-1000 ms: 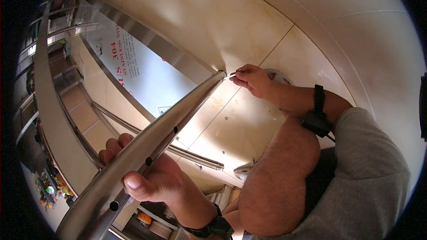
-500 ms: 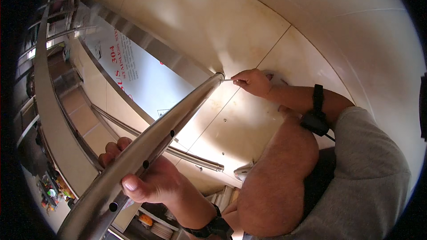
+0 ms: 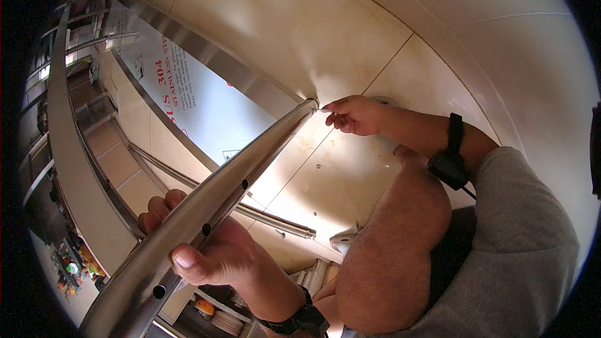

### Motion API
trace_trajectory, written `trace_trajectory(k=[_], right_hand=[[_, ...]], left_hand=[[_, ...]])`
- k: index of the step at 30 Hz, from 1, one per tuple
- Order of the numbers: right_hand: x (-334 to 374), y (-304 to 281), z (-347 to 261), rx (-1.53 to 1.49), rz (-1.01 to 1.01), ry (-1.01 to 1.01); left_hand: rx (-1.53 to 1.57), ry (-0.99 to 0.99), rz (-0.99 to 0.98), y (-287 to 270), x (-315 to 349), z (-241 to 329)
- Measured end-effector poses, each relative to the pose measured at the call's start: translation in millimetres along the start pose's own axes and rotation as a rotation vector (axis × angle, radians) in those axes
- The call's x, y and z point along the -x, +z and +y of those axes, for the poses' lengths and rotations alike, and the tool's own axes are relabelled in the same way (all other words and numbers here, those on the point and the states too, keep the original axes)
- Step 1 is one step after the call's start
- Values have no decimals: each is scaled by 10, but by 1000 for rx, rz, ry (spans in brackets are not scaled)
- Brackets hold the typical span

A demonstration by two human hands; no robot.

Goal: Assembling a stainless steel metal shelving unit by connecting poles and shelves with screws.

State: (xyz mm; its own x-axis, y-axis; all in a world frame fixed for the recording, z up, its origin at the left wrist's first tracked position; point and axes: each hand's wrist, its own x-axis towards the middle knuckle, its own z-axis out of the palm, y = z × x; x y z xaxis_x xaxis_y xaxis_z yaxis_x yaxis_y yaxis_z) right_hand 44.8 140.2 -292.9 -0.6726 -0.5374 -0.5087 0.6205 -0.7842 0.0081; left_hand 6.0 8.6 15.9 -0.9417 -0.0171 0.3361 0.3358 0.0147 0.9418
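Note:
A long steel tube with several round holes along its side runs diagonally from the lower left to the middle of the view. My left hand is wrapped round its lower part, thumb beside the holes. At the tube's far end, my right hand pinches a slim metal piece against or just at the tube's rim. That piece is mostly covered by the fingers, so its kind cannot be made out.
Beyond the tube lies a flat steel panel with film and red print. A thinner steel tube passes below. My bent leg is close on the right, and a pale wall curves behind. Clutter sits far left.
My right hand has turned slightly at the tube's end, its lower fingers now more visible and its wrist shifted a little. The left hand keeps its hold on the tube.

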Motion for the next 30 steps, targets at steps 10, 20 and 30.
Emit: trace_trajectory(k=[10,20,30], right_hand=[[-145,13,32,457,122,-189],[-356,-128,57,1236,60,-743],[-308,-112,83,1960,106,-1121]], left_hand=[[-37,5,1,-32,3,-9],[-86,27,42,8,-9,-18],[-42,19,42,-25,-31,-22]])
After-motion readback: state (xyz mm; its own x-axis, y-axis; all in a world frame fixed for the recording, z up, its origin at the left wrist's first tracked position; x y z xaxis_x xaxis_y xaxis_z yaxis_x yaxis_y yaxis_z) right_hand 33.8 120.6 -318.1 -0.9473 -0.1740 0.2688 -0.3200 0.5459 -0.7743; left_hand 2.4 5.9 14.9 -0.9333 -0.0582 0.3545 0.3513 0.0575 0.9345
